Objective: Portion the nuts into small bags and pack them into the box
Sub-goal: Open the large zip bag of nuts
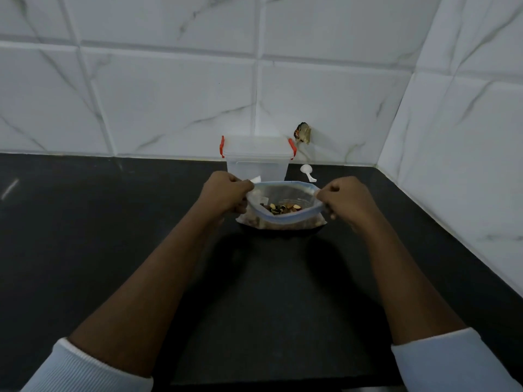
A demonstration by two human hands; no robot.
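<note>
A clear zip bag [283,193] with a blue rim stands on the black counter, its mouth pulled wide. Mixed nuts [281,207] lie inside it. My left hand [225,193] pinches the bag's left rim and my right hand [343,198] pinches the right rim. Behind the bag stands a clear plastic box [257,158] with its lid on and red clips at both sides. A white scoop [307,171] lies on the counter to the right of the box.
The black counter [113,222] runs to white marble-tiled walls at the back and the right. A hole with wires [302,132] shows in the back wall above the scoop. A small white slip [254,179] peeks out by my left hand.
</note>
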